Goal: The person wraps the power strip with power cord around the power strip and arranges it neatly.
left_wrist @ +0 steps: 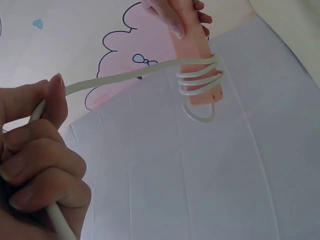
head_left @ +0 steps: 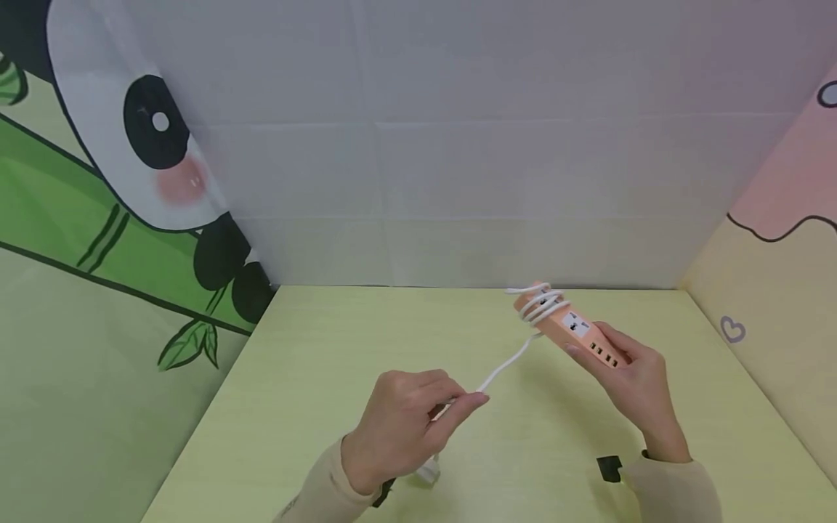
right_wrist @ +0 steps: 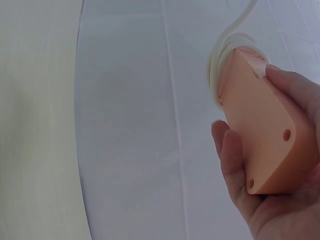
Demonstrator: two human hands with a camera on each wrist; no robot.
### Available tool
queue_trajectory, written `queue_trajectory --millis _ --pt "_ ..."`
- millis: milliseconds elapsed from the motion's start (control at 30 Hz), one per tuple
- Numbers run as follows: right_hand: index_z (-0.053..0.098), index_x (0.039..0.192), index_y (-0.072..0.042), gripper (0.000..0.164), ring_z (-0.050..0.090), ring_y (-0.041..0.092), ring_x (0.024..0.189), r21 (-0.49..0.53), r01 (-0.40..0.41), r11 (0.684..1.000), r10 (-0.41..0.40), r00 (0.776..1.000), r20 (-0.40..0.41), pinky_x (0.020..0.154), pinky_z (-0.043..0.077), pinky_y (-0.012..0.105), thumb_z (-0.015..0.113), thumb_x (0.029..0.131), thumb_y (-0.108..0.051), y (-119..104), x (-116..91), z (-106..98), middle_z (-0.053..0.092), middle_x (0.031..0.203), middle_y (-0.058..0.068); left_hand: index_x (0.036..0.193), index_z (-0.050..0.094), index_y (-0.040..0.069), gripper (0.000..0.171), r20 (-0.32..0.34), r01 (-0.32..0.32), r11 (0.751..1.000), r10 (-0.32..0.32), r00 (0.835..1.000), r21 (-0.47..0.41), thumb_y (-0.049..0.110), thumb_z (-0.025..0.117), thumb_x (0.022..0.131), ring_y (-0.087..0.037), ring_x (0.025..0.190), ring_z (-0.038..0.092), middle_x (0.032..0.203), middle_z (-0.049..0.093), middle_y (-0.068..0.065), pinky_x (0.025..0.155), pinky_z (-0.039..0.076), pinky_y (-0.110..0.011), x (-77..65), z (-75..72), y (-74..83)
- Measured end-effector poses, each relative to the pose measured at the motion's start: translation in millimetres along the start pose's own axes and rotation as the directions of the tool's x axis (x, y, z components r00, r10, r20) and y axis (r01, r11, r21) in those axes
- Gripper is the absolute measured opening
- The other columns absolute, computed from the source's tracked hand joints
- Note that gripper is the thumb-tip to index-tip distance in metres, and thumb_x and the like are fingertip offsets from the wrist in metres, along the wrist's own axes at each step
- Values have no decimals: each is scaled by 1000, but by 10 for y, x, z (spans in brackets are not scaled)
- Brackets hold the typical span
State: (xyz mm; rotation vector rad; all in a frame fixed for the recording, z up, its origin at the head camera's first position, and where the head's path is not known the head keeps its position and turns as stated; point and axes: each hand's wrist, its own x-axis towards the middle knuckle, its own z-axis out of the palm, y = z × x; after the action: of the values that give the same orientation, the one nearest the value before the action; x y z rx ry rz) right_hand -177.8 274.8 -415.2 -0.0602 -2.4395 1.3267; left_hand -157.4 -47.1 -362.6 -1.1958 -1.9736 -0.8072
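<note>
Your left grip [head_left: 415, 414] sits low and close to the camera, thumb and forefinger pinching a white cord [head_left: 505, 367], with the other fingers curled round more of it; in the left wrist view its lower length comes out beneath your palm. From that pinch the cord runs up, nearly straight, to a peach power strip [head_left: 596, 338], where several loops wrap round the far end, side by side. One loose bend hangs past the tip.

Your right grip [head_left: 637, 378] grasps the strip by its near end, thumb along one edge and fingers round the other, holding it tilted and raised over the right part of the table [head_left: 314, 334]. Its top faces you, showing a white socket [head_left: 576, 324] and a row of small ports [head_left: 603, 354]. The right wrist view shows the plain underside with small round holes [right_wrist: 287, 135].

Below your left palm, partly hidden, is a white block [head_left: 428, 472], perhaps the plug, though you can't quite tell. A black patch [head_left: 609, 468] lies beside your right sleeve [head_left: 673, 494]. Behind stands a creased grey backdrop [head_left: 458, 167], with a cartoon animal [head_left: 179, 123] at left.
</note>
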Motion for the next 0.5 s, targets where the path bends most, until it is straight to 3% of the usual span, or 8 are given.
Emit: queue_trajectory --millis 267,500 --pt "60 140 -4 61 55 6 71 -7 8 1000 -8 999 44 52 48 23 80 89 -31 -42 7 40 69 121 21 82 71 17 14 26 -102 995 103 994 -11 21 71 95 4 49 31 61 45 13 52 22 -3 126 -98 0" --pt "61 139 -5 61 52 9 72 -36 23 999 -20 995 95 53 47 24 81 88 -33 -59 -7 85 70 118 20 86 70 13 15 19 -139 990 139 990 -31 16 65 99 1 52 34 64 46 9 52 22 -4 253 -147 -15"
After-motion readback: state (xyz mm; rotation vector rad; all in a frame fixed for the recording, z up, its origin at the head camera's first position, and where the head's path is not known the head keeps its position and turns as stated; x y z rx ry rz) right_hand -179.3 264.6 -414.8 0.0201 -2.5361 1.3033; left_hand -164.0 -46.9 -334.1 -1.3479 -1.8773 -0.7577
